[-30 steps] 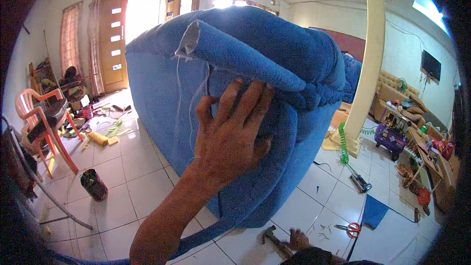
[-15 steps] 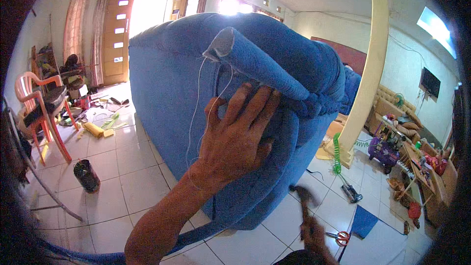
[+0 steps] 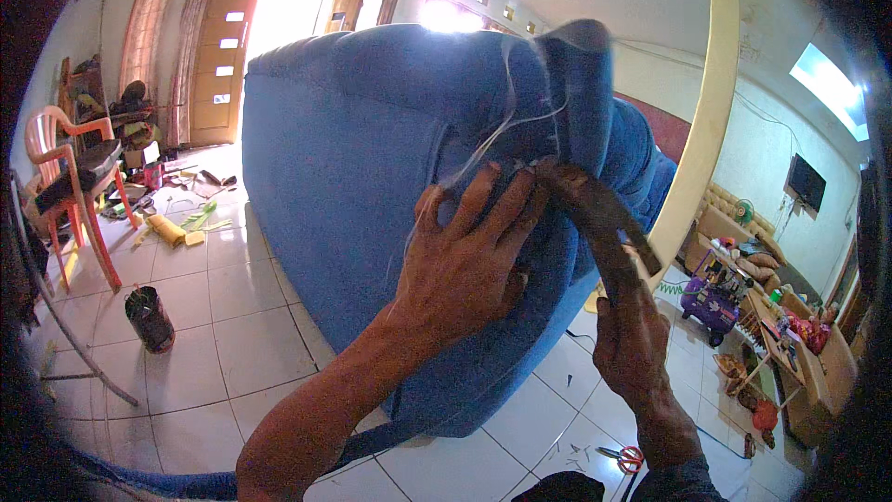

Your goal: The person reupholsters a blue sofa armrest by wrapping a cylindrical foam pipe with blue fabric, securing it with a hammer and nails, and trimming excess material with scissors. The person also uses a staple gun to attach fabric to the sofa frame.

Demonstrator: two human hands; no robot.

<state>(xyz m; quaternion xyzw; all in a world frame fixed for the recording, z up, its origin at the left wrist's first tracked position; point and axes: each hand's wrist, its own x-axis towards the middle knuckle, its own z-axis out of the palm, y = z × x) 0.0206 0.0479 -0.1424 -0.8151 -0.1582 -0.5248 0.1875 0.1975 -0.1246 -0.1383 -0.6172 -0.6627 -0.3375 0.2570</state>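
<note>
A blue upholstered sofa (image 3: 334, 149) fills the middle, with a rolled flap of blue fabric (image 3: 587, 84) standing up at its corner. Loose white threads (image 3: 511, 121) trail from the flap toward my left hand. My left hand (image 3: 469, 256) lies spread on the upholstery, its fingertips pressing beside the flap's base; whether anything small is under them I cannot tell. At the right, my right hand (image 3: 632, 344) is closed round the handle of a hammer (image 3: 595, 200). The hammer's head is at the fabric, close by my left fingertips.
Red-handled scissors (image 3: 630, 458) and small scraps lie on the tiled floor. A dark can (image 3: 149, 321) and an orange plastic chair (image 3: 79, 186) are at the left. A cream post (image 3: 701, 112) rises on the right, near a purple compressor (image 3: 711, 307).
My right hand has raised the hammer from low by the floor up to the sofa corner. The fabric flap now stands upright instead of lying across. My left hand has shifted slightly right.
</note>
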